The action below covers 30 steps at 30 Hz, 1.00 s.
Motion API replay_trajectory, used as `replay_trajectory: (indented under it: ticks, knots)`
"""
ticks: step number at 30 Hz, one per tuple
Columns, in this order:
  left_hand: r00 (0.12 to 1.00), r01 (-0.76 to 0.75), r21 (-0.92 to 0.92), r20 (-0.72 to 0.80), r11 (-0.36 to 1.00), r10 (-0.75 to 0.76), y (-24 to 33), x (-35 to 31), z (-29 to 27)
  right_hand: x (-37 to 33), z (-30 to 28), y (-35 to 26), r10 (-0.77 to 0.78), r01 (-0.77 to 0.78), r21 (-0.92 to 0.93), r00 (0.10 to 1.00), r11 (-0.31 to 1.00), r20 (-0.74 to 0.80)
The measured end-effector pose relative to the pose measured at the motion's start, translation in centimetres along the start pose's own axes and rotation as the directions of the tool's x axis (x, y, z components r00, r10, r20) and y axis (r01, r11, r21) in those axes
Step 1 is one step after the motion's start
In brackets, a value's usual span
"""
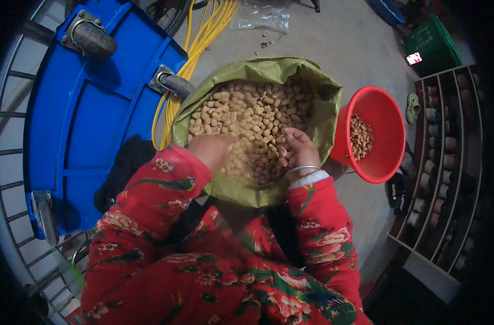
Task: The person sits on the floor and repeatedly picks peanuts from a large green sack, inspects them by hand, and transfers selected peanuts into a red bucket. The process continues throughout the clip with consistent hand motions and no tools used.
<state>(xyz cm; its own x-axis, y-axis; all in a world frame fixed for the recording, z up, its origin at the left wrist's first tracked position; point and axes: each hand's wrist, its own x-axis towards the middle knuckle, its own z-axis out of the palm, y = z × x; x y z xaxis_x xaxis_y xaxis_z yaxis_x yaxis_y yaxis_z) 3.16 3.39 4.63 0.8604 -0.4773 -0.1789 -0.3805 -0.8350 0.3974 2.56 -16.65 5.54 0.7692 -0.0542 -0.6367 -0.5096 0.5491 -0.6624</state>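
Landmark: green woven sack (239,193), mouth open upward, standing on the floor (317,38).
Far left: blue platform (103,127) with casters, left of the sack.
Left, beside sack: bundled yellow hose or cable (186,81), running along the sack's left side.
Left hand (211,150): inside the sack's mouth, left of centre toward the near rim, back of the hand upward.
Left grip: fingertips hidden and blurred; cannot tell whether they are spread or pinching.
Centre: unshelled peanuts (247,111), within the sack, spread around and between both hands; the pods lie at mixed angles, with no shared long axis.
Right hand (304,149): inside the sack's mouth, right of centre, peanuts directly left of its fingertips.
Right grip: thumb and fingers bent inward among the pods; cannot tell whether one is pinched.
Right, beside sack: red bucket (386,122), with a smaller load of peanuts at its bottom.
Governing relation: bucket lies right of the sack, on the right hand's side; the right hand is clearly nearer, the left hand being across the sack's mouth.
Far right: shoe rack (439,179), right of the sack, beyond the bucket.
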Motion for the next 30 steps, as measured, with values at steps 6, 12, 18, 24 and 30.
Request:
replay_trajectory:
  ticks: [6,12,18,24,30]
  knots:
    - [0.964,-0.075,0.212,0.266,0.974,0.017,0.2,-0.6,3.2,-0.1,0.2,0.2,-0.023,0.023,0.008,1.000,1.000,-0.013]
    - [0.976,0.033,-0.044,0.214,0.998,-0.023,1.3,0.0,1.8,-0.1,0.3,0.1,-0.019,0.018,-0.025,0.999,1.000,-0.043]
    - [0.969,0.248,-0.962,0.248,0.115,-0.012,1.1,1.2,-3.7,0.1,0.3,0.2,-0.015,0.014,-0.019,0.998,1.000,-0.065]
    - [0.995,0.093,-0.982,0.084,-0.167,0.058,1.1,1.0,-5.0,0.4,0.6,0.3,0.015,-0.018,-0.085,0.999,0.996,-0.035]
    - [0.951,0.223,-0.783,0.045,0.580,-0.305,-0.4,1.9,-3.0,0.6,0.5,3.4,-0.141,0.248,-0.679,0.967,0.691,0.210]
